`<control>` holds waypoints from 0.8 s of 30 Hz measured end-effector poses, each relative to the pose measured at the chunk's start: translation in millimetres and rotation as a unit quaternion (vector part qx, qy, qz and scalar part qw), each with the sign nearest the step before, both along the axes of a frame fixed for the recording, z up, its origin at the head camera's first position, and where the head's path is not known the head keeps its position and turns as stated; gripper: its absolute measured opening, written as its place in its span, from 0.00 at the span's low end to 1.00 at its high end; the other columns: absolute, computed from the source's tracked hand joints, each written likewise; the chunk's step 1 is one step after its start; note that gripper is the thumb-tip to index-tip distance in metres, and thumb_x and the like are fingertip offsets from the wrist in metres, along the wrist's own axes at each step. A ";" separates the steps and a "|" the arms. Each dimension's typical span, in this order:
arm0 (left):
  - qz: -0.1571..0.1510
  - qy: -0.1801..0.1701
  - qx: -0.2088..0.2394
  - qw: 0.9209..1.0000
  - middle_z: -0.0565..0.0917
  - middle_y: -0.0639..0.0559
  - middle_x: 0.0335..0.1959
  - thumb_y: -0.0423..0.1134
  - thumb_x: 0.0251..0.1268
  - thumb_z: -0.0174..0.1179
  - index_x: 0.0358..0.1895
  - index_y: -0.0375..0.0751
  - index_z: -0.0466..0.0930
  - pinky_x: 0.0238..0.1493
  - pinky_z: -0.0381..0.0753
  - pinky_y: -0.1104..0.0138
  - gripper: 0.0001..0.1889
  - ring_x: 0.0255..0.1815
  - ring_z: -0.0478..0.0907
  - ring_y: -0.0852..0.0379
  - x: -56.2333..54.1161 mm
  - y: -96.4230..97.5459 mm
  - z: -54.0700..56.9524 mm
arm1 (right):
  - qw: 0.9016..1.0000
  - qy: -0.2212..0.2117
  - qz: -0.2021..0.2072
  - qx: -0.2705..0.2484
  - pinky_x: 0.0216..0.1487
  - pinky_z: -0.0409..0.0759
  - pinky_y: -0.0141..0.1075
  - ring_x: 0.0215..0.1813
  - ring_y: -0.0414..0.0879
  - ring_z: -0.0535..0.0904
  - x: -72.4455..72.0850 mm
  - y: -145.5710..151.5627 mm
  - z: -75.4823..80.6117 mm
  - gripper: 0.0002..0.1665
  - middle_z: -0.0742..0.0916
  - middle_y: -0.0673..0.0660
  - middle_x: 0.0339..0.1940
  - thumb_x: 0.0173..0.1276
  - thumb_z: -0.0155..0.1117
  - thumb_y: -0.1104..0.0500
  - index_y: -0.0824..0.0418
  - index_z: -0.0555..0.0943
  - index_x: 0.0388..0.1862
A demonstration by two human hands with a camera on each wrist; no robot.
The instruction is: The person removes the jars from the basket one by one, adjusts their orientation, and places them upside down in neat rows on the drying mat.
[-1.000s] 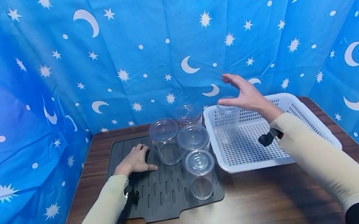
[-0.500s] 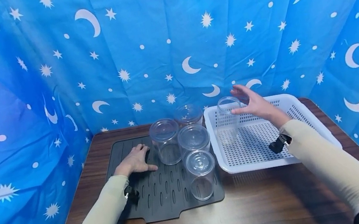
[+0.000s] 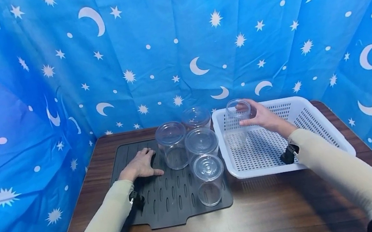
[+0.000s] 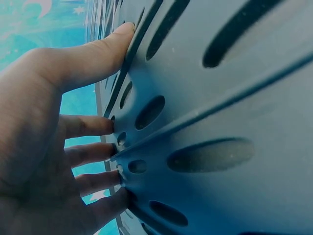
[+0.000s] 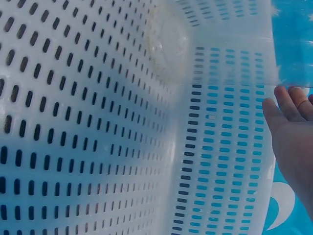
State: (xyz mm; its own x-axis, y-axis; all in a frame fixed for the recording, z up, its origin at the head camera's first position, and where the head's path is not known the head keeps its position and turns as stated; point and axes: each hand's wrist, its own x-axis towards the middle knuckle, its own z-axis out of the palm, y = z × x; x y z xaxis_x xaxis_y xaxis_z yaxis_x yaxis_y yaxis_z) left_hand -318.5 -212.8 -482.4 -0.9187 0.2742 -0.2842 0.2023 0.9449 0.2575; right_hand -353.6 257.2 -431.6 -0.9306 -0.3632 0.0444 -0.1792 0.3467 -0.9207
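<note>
My left hand (image 3: 140,165) rests on the dark grey slotted mat (image 3: 167,207) with fingers and thumb spread; the left wrist view shows its fingertips against the slotted surface. Several clear jars stand together to its right, among them a left jar (image 3: 174,150), a middle jar (image 3: 200,142), a front jar (image 3: 209,182) and a back jar (image 3: 196,115). A taller clear jar (image 3: 236,126) stands upright in the white basket's left part. My right hand (image 3: 261,116) holds it near the rim, thumb on the near side, fingers seen through the wall behind.
The white perforated plastic basket (image 3: 232,171) sits on the brown wooden table (image 3: 259,217), right of the mat. Blue cloth (image 3: 143,26) with moons and stars hangs behind and on both sides. The front jar stands near the mat's right front corner.
My right hand has come down from above the jar in the basket, first to its right side, then in around its upper part. The left hand and the jars on the mat have not moved.
</note>
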 end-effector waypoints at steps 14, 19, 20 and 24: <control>0.004 -0.005 0.006 1.000 0.54 0.36 0.76 0.63 0.51 0.69 0.75 0.38 0.58 0.70 0.60 0.41 0.52 0.77 0.50 0.36 2.3 -0.5 -0.9 | 1.000 0.000 0.018 0.012 0.71 0.60 0.61 0.73 0.62 0.64 3.1 -5.2 -15.4 0.49 0.70 0.63 0.71 0.60 0.73 0.58 0.56 0.58 0.76; 0.004 0.000 0.004 1.000 0.55 0.36 0.76 0.63 0.51 0.69 0.75 0.38 0.58 0.70 0.60 0.41 0.52 0.77 0.51 0.36 1.8 -0.8 -0.7 | 1.000 0.013 0.005 0.011 0.70 0.64 0.56 0.70 0.61 0.69 2.0 -8.0 -15.3 0.46 0.74 0.64 0.68 0.57 0.76 0.57 0.61 0.65 0.71; 0.005 0.000 0.004 1.000 0.55 0.37 0.76 0.63 0.51 0.69 0.75 0.38 0.58 0.70 0.60 0.41 0.52 0.77 0.51 0.37 1.7 -1.0 -0.6 | 1.000 0.016 0.003 0.012 0.70 0.65 0.56 0.69 0.61 0.70 1.6 -8.5 -15.2 0.46 0.75 0.64 0.66 0.56 0.77 0.56 0.62 0.65 0.71; 0.003 0.002 0.004 1.000 0.55 0.37 0.76 0.64 0.50 0.69 0.75 0.38 0.58 0.70 0.60 0.41 0.53 0.76 0.51 0.36 0.5 -0.9 -0.4 | 0.999 0.024 -0.008 0.030 0.68 0.67 0.56 0.67 0.60 0.72 -0.7 -8.7 -15.9 0.46 0.77 0.63 0.64 0.55 0.78 0.53 0.60 0.67 0.70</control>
